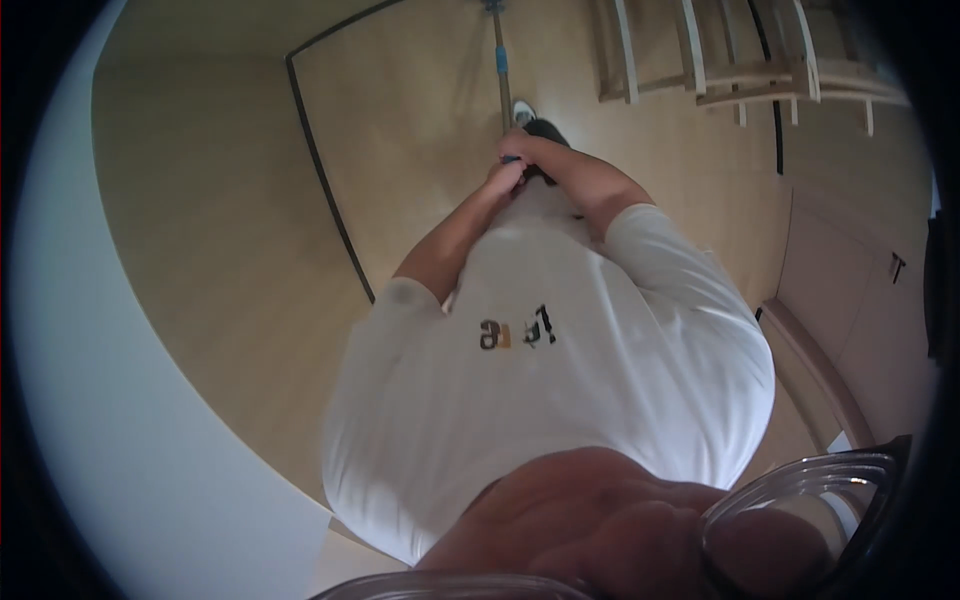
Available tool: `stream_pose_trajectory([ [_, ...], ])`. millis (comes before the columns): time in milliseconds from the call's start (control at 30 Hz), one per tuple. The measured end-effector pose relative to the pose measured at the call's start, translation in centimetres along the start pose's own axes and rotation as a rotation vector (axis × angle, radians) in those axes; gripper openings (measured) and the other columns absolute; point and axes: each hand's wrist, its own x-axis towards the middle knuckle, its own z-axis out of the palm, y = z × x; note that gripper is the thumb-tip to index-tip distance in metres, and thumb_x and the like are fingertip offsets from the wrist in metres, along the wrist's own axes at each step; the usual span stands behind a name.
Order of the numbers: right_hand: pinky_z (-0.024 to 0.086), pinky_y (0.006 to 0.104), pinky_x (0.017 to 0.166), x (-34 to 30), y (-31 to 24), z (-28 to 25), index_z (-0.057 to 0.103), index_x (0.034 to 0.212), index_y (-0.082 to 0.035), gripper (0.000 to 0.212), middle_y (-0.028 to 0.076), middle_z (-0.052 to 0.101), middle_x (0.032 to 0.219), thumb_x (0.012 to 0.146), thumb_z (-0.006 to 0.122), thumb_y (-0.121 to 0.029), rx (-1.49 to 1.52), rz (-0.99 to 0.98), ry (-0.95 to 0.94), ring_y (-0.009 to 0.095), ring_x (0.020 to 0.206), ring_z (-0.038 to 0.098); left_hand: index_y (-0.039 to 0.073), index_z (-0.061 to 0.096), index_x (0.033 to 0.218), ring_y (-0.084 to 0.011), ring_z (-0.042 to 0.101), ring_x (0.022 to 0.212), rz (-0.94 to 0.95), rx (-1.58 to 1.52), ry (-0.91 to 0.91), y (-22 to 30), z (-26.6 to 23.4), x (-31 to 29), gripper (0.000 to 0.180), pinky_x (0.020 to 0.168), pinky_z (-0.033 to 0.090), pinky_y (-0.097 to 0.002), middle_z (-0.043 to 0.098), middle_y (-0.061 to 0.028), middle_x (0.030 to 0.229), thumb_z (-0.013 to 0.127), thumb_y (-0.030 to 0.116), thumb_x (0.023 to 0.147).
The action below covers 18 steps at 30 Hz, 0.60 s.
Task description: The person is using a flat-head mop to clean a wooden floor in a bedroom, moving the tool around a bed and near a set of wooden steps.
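A long pole (504, 92) with a blue collar runs away from me over the floor, up to the top edge of the head view. Its far end shows only a bluish joint, and whatever is fixed beyond that is out of the picture. My right hand (517, 146) is closed round the pole. Just nearer to my body, my left hand (506, 177) grips the same pole by its near end, where a bit of blue shows between the hands. The fingers of both hands are partly hidden. A light shoe (523, 112) appears just beyond my right hand.
Pale wooden furniture with upright slats (690, 50) stands at the far right. Dark strips (325, 185) cross the light brown floor (400, 110). A whitish wall (110, 400) rises at left; at right is a pale panel with a dark handle (896, 266).
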Motion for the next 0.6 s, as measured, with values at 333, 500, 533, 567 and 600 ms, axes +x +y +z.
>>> stream_pose_trajectory([
  [333, 0.054, 0.0387, 0.058, 1.6, -1.7, -10.1, 0.06, 0.101, 0.005, 0.029, 0.018, 0.067, 0.087, 0.093, 0.046, -0.02, 1.34, 0.49, 0.173, 0.028, 0.074, 0.067, 0.016, 0.047, 0.075, -0.0039, 0.032, 0.041, -0.244, -0.843, -0.136, 11.7, -2.0, -3.4, 0.016, 0.036, 0.025, -0.0195, 0.033, 0.0082, 0.052, 0.059, 0.012, 0.085],
  [500, 0.056, 0.0431, 0.061, 4.4, -11.0, -3.4, 0.055, 0.101, 0.003, 0.028, 0.014, 0.064, 0.083, 0.098, 0.043, -0.022, 1.632, 0.521, 0.057, 0.031, 0.074, 0.068, 0.017, 0.044, 0.077, -0.0031, 0.03, 0.04, -0.2, -0.707, -0.042, 1.6, -10.2, -10.9, 0.02, 0.035, 0.02, -0.0204, 0.031, 0.0096, 0.054, 0.06, 0.013, 0.087],
  [533, 0.056, 0.0415, 0.063, 5.1, -12.2, 0.0, 0.062, 0.096, 0.002, 0.032, 0.013, 0.065, 0.075, 0.097, 0.051, -0.028, 1.615, 0.541, -0.018, 0.03, 0.073, 0.068, 0.017, 0.044, 0.077, -0.0031, 0.03, 0.04, -0.203, -0.729, -0.036, -0.9, -11.1, -12.8, 0.02, 0.035, 0.02, -0.0204, 0.031, 0.0096, 0.054, 0.06, 0.013, 0.087],
  [567, 0.056, 0.0411, 0.064, 5.5, -13.7, 3.6, 0.063, 0.098, 0.001, 0.031, 0.013, 0.066, 0.08, 0.095, 0.054, -0.029, 1.532, 0.493, -0.108, 0.029, 0.075, 0.068, 0.016, 0.044, 0.076, -0.0028, 0.029, 0.039, -0.257, -0.739, -0.017, -4.4, -12.1, -15.6, 0.02, 0.034, 0.02, -0.0204, 0.029, 0.0098, 0.053, 0.059, 0.013, 0.089],
  [600, 0.056, 0.0407, 0.066, 5.3, -16.3, 6.8, 0.064, 0.099, -0.001, 0.03, 0.014, 0.067, 0.084, 0.092, 0.057, -0.03, 1.331, 0.352, -0.263, 0.029, 0.078, 0.068, 0.016, 0.044, 0.076, -0.0026, 0.027, 0.038, -0.308, -0.763, 0.007, -8.6, -12.9, -18.8, 0.02, 0.034, 0.019, -0.0204, 0.027, 0.0101, 0.052, 0.057, 0.012, 0.09],
])
